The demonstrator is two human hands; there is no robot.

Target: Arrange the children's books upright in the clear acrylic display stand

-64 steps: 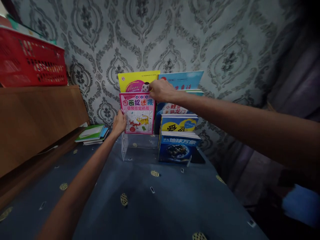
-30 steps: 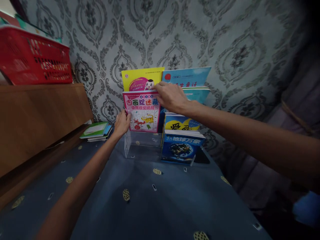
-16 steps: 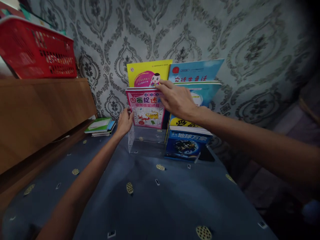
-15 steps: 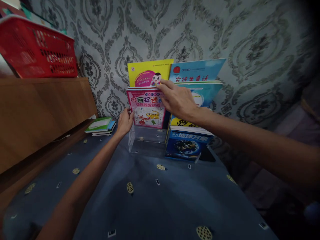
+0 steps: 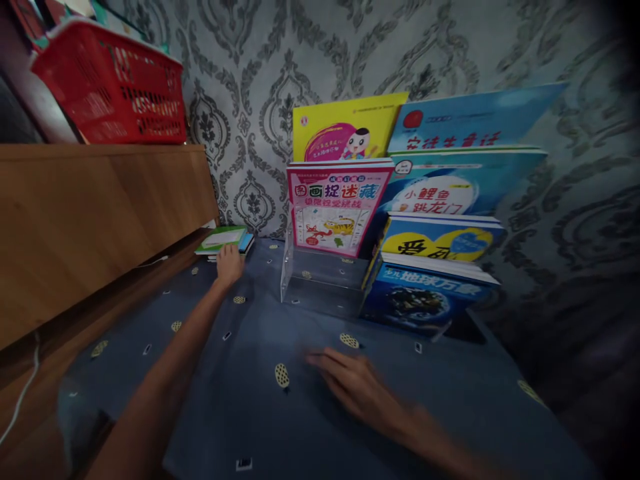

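Observation:
My left hand [image 5: 231, 265] is at the near edge of a small stack of books topped by a green book [image 5: 227, 235]. Its bent fingers touch the stack, with the thumb hidden. My right hand [image 5: 353, 380], slightly blurred, hovers low above the patterned tablecloth with nothing in its outstretched fingers. Behind it stands a clear tiered book rack [image 5: 320, 290]. On the rack's left side, a pink picture book [image 5: 335, 213] leans before a yellow book [image 5: 320, 127]. To the right are blue children's books [image 5: 440, 130], a yellow-and-blue book [image 5: 445, 239] and an earth-themed book [image 5: 417, 300].
A red plastic basket [image 5: 110, 87] full of things sits on a wooden cabinet [image 5: 100, 227] to the left. The dark blue tablecloth [image 5: 280, 440] covers the surface up to the patterned wall [image 5: 260, 133]. A white cable [image 5: 25, 393] hangs at the lower left.
My left hand has left the rack's side and moved left to the stack of books. My right hand has let go of the pink picture book and dropped toward the tablecloth. The view has shifted.

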